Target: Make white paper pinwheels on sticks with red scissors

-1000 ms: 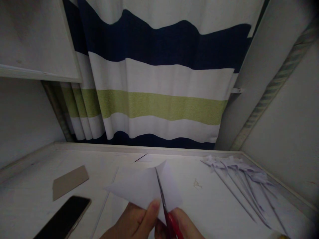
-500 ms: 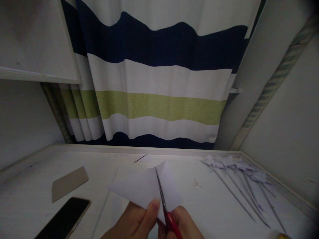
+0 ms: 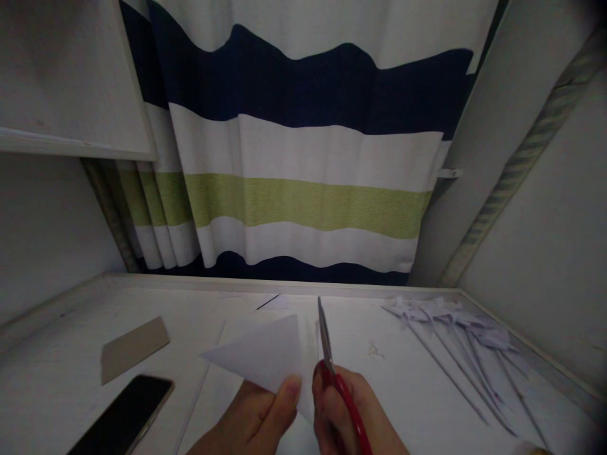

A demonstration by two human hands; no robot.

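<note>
My left hand (image 3: 258,417) pinches a white triangular piece of paper (image 3: 263,355) at its near corner and holds it above the table. My right hand (image 3: 353,414) grips red-handled scissors (image 3: 332,366). Their blades are closed and point away from me, just right of the paper's cut edge. A narrow white strip of paper (image 3: 316,338) shows edge-on between the triangle and the blades.
A dark phone (image 3: 121,414) lies at the near left, with a brown cardboard piece (image 3: 134,346) behind it. Several folded white paper shapes with long points (image 3: 455,335) lie at the right. A striped curtain (image 3: 303,158) hangs behind the white table (image 3: 412,392).
The scissors have closed through the paper and moved right and forward. The right part of the paper is cut off, leaving a smaller triangle in my left hand.
</note>
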